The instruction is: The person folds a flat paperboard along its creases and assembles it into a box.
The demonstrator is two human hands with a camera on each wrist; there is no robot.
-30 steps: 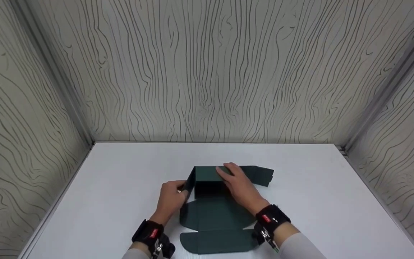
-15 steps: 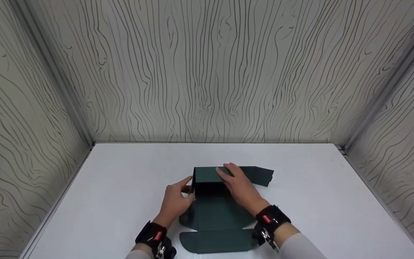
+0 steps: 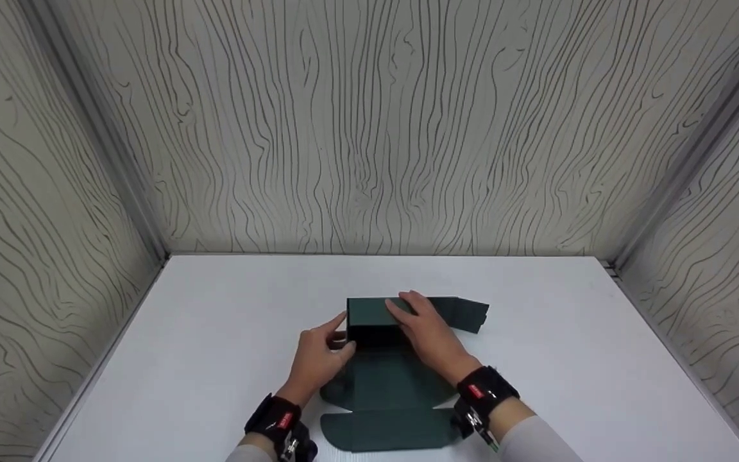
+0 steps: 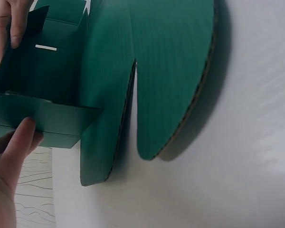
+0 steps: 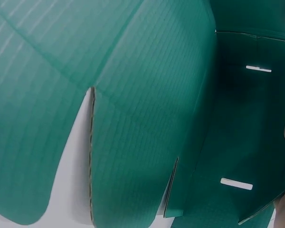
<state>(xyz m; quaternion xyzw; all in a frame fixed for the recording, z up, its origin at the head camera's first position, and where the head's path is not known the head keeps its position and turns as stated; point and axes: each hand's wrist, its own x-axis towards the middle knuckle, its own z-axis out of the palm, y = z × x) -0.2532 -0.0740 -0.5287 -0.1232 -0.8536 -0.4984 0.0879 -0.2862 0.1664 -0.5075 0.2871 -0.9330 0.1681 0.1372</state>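
A dark green cardboard box (image 3: 385, 378), partly folded, sits on the white table with its rear part raised and its lid part spread flat toward me. At the left end, my left hand (image 3: 315, 362) holds the side panel (image 4: 47, 118), thumb and fingers spread along it. My right hand (image 3: 437, 337) grips the raised rear part from above, fingers lying over the top. Beyond it a folded flap (image 3: 469, 314) sticks out to the right. Inside the box, the right wrist view shows two white slots, one being the near slot (image 5: 236, 184). My left fingertips are partly hidden behind the panel.
The white table (image 3: 215, 308) extends around the box. Wood-patterned panels, including the back wall (image 3: 369, 128), enclose it on the far side and both sides. Rounded lid flaps (image 4: 175, 95) lie spread near the left hand.
My left hand has moved right and slightly up, swinging the left side panel in from a slant to upright against the box's end. The right hand has stayed in place.
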